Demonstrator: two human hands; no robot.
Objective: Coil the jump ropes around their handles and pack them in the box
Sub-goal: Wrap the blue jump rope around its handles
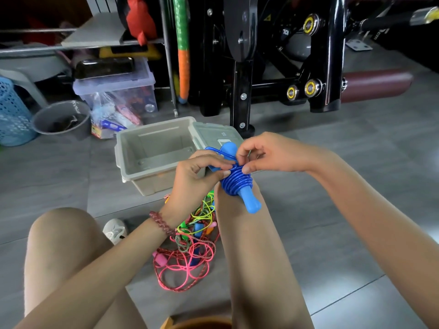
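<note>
- Both hands meet on the blue jump rope point(237, 184), held in the air just above the right knee point(232, 224), in front of the box's near right corner.
- The left hand point(197, 174) grips the bundle from the left, thumb and forefinger curled in and pressing on the top turns of the coil.
- The right hand point(263, 155) comes in from the right with its fingers curled tight, pinching the cord at the top of the coil, thumb tip on the turns.
- The cord is smooth, glossy blue plastic, stacked in neat rings round the middle of the matte blue handles point(253, 206).
- The handles' rounded, flared ends poke out above and below the coil, and the whole bundle is tilted.
- One loose loop point(213, 150) of cord sticks out at the top left, over the left knuckles.
- The box point(133, 184) sits open on the grey tiled floor point(59, 167) just beyond the hands: hard grey-beige plastic, rectangular.
- Its lid point(209, 131) lies at its right side, partly hidden by the hands.
- Down between the knees lies a tangle of ropes point(187, 252): pink, braided red and yellow-green cords, with coloured handles mixed in. The left wrist covers its far edge.
- A beaded bracelet point(161, 223) circles the left wrist, and a white shoe point(115, 230) shows beside the tangle.
- Further back stand a clear lidded tub point(116, 89), a grey bucket point(61, 119), a blue perforated basket point(11, 112) and a black gym machine point(261, 67) with a maroon padded roller point(377, 85).
</note>
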